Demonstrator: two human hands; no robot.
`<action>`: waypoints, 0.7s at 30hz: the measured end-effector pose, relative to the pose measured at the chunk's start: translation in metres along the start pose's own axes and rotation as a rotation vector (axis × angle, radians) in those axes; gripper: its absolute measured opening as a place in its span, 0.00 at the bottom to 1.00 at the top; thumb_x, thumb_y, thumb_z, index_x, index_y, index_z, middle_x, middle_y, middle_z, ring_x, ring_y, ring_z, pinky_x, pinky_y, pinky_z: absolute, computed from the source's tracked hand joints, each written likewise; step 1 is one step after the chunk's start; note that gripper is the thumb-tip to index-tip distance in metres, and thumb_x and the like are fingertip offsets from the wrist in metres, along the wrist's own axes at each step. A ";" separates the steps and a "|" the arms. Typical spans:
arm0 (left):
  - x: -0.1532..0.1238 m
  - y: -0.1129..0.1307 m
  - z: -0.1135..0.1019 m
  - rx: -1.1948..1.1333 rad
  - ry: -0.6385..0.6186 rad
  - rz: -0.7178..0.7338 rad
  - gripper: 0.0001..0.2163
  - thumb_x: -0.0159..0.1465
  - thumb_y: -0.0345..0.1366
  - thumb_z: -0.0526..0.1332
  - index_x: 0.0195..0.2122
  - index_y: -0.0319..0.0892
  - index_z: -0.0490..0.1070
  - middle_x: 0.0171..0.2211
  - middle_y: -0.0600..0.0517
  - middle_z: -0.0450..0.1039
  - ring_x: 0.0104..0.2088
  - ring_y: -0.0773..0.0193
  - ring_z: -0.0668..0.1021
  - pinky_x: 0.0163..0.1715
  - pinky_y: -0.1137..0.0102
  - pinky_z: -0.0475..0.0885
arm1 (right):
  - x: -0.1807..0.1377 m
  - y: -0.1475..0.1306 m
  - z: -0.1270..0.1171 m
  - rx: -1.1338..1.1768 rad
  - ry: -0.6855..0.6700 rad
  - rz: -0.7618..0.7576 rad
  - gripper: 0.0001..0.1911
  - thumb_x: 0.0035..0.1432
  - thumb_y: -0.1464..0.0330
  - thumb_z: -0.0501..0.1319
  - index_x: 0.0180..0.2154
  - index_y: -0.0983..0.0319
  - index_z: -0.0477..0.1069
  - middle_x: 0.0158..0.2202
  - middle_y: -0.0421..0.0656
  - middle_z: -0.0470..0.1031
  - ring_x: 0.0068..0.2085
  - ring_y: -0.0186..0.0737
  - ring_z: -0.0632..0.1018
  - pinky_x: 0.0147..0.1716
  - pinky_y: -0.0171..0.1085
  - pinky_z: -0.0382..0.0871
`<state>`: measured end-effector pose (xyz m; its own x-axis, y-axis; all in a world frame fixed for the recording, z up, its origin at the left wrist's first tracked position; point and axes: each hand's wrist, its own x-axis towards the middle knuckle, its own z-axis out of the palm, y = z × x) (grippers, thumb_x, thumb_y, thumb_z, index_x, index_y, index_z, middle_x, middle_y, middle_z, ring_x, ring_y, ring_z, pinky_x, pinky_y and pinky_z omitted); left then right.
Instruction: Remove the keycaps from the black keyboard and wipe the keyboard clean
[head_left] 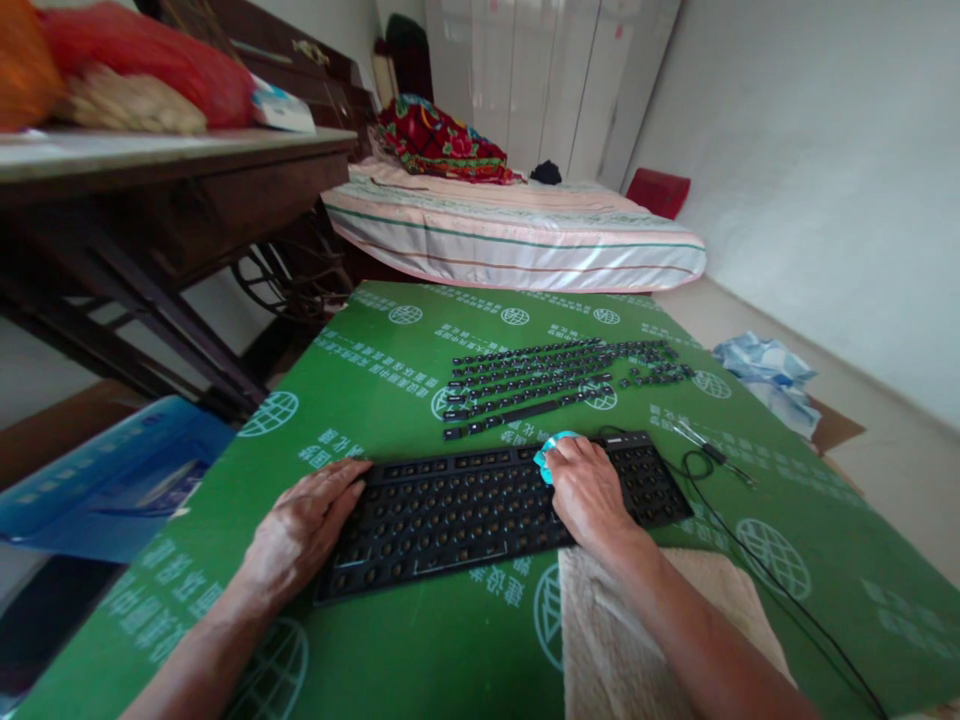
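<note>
A black keyboard (pixel 450 520) with its keycaps off lies slightly slanted on a green board, its round key posts bare. At its left end, my left hand (pixel 304 515) holds the upper corner, fingers along the edge and thumb close to the top face. My right hand (pixel 589 490) is closed on a turquoise, soft-looking piece (pixel 551 458), pressed against the keyboard's upper right part; the fingers hide much of the piece. Beyond the keyboard, the removed black keycaps (pixel 525 385) are laid out in rows matching a keyboard layout.
A beige cloth (pixel 667 620) lies under my right forearm. Right of the keyboard are a thin metal wire tool (pixel 712 452) and a black cable (pixel 780 600). The green board (pixel 390 350) reaches towards a bed (pixel 525 230); a dark wooden table (pixel 225 200) stands left.
</note>
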<state>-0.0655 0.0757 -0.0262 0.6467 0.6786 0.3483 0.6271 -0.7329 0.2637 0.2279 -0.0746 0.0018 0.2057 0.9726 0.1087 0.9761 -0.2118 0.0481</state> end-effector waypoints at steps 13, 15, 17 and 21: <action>-0.002 -0.002 0.002 0.005 -0.019 -0.022 0.24 0.65 0.48 0.45 0.49 0.37 0.70 0.47 0.42 0.74 0.48 0.55 0.75 0.52 0.63 0.68 | 0.000 0.023 0.008 -0.039 0.016 0.154 0.08 0.52 0.74 0.57 0.33 0.62 0.73 0.37 0.46 0.73 0.41 0.46 0.68 0.38 0.40 0.56; -0.001 -0.001 0.001 0.006 -0.015 -0.028 0.24 0.65 0.48 0.45 0.49 0.37 0.70 0.47 0.42 0.74 0.48 0.55 0.75 0.52 0.63 0.68 | 0.001 0.021 0.009 -0.034 0.020 0.162 0.08 0.52 0.75 0.57 0.33 0.62 0.73 0.37 0.46 0.72 0.41 0.46 0.68 0.38 0.40 0.56; -0.001 0.000 0.001 0.005 -0.011 -0.029 0.24 0.64 0.48 0.45 0.48 0.38 0.70 0.47 0.43 0.74 0.48 0.55 0.75 0.52 0.62 0.68 | 0.001 0.021 0.009 -0.028 0.017 0.162 0.09 0.52 0.75 0.56 0.34 0.62 0.73 0.37 0.46 0.72 0.41 0.45 0.68 0.38 0.40 0.56; 0.000 -0.001 0.001 -0.001 -0.010 -0.026 0.23 0.64 0.49 0.45 0.48 0.40 0.70 0.47 0.44 0.74 0.48 0.55 0.76 0.51 0.62 0.69 | -0.002 0.026 0.009 -0.027 0.015 0.143 0.11 0.55 0.75 0.55 0.37 0.60 0.74 0.38 0.46 0.72 0.41 0.44 0.67 0.38 0.39 0.55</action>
<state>-0.0655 0.0759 -0.0277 0.6348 0.6977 0.3321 0.6431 -0.7153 0.2733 0.2532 -0.0813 -0.0057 0.3409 0.9309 0.1311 0.9348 -0.3504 0.0578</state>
